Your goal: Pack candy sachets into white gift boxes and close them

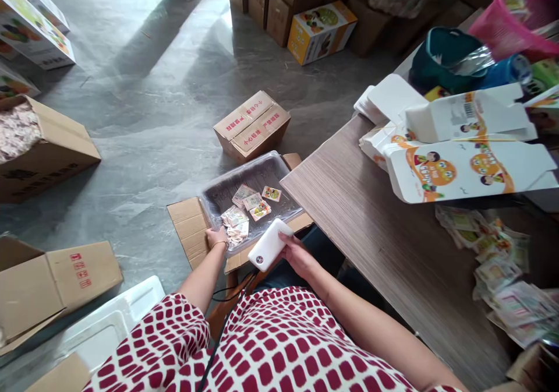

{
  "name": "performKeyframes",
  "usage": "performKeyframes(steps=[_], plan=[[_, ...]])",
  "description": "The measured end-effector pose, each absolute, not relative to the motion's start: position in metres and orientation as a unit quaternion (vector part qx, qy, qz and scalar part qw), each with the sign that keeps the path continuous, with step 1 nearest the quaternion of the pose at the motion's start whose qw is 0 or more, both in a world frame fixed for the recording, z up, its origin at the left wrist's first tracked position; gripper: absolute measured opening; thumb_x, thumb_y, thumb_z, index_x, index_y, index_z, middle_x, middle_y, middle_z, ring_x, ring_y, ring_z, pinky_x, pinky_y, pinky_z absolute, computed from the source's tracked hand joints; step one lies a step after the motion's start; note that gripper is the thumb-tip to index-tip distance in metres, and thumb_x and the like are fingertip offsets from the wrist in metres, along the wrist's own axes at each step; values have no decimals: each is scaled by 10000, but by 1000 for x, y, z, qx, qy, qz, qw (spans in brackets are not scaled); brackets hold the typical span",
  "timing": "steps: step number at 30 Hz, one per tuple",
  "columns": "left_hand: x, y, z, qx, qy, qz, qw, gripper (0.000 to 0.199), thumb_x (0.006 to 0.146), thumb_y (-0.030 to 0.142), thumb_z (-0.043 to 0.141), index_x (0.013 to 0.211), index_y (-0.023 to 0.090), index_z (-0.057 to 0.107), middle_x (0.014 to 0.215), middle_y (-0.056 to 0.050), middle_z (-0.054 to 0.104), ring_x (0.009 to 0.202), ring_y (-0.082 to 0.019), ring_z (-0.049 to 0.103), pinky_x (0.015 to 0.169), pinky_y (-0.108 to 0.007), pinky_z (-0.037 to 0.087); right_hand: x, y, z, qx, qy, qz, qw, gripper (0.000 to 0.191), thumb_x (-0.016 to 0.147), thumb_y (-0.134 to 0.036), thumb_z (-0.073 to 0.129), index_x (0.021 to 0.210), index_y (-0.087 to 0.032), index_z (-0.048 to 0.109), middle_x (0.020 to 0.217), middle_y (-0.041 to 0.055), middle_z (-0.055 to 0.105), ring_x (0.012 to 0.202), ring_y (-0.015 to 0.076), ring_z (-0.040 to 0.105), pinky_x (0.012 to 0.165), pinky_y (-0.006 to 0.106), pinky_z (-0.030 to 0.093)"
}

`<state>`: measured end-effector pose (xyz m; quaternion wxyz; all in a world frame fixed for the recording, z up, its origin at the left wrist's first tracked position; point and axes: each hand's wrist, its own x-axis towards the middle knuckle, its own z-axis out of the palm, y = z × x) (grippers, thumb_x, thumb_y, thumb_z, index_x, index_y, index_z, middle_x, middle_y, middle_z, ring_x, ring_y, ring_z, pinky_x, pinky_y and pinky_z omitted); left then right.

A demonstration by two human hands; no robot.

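My right hand (297, 254) grips a white power bank (271, 245) with a small dark round display near its lower end. A dark cable runs close below it. At the left rim of a clear plastic tray (218, 187), my left hand (217, 238) is closed on the edge; its fingertips are partly hidden. Inside the tray lie several small printed packets (261, 208) and a loose pile of pale packets (236, 226). The tray rests on an opened cardboard box (187, 229) whose flaps spread outward.
A wooden table (349, 170) juts in from the right, bearing flattened printed cartons (441, 173), scattered packets (502, 275), a teal basket (445, 60) and a pink basket (493, 22). A taped carton (252, 125) stands beyond the tray. Open cardboard boxes (65, 141) and a white lid (144, 299) lie leftward.
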<state>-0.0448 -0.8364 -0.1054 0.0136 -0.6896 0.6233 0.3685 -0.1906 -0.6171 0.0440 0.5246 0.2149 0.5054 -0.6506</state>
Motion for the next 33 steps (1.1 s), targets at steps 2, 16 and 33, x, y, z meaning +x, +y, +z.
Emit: performKeyframes(steps=[2, 16, 33], plan=[[-37, -830, -103, -708, 617, 344, -6, 456, 960, 372, 660, 1364, 181, 568, 1407, -129, 573, 1272, -294, 580, 1058, -537, 504, -192, -619, 39, 214, 494, -657, 528, 375, 800, -360, 826, 1101, -184, 687, 1014, 60, 768, 909, 206, 721, 817, 306, 604], [-65, -825, -6, -263, 768, 574, 106, 1088, 810, 554, 767, 1654, 190, 186, 1634, -177, 402, 1474, -317, 444, 1210, -433, 359, -200, -688, -8, 238, 510, -618, 549, 229, 956, -243, 603, 1176, -186, 631, 998, 42, 755, 807, 171, 705, 720, 293, 581], [-99, -814, -31, -325, 896, 260, 157, 1030, 866, 342, 696, 1659, 217, 51, 1347, -191, 554, 1191, -347, 603, 978, -410, 475, -206, -704, -14, 176, 621, -526, 554, 268, 981, -401, 594, 1128, -193, 677, 1191, 74, 724, 929, 176, 692, 859, 314, 555]])
